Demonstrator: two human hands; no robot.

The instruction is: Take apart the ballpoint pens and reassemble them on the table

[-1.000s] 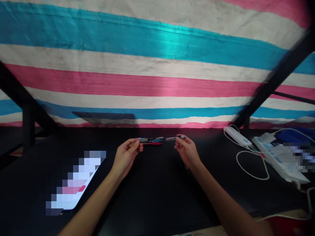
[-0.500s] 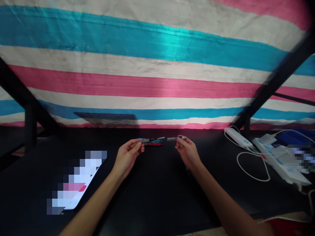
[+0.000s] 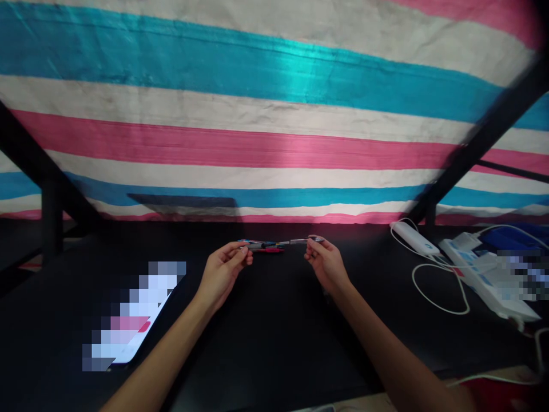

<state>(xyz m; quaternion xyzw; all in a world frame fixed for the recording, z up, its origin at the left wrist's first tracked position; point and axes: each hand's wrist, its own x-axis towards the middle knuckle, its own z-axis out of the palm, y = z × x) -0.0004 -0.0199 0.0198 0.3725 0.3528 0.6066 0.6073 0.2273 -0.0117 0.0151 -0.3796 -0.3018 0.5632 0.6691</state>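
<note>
Both hands pinch pen parts above the black table (image 3: pixel 274 337).
The left hand (image 3: pixel 223 269) pinches a grey pen (image 3: pixel 258 245) at its near end. The right hand (image 3: pixel 326 264) pinches a clear cap (image 3: pixel 299 241). The two meet end to end between the hands, just above a red pen (image 3: pixel 273 250) lying below. A white power bank (image 3: pixel 414 237) sits well to the right.

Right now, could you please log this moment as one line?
left hand: holds pen | right hand: holds tube | ends: close, contact unclear
</note>
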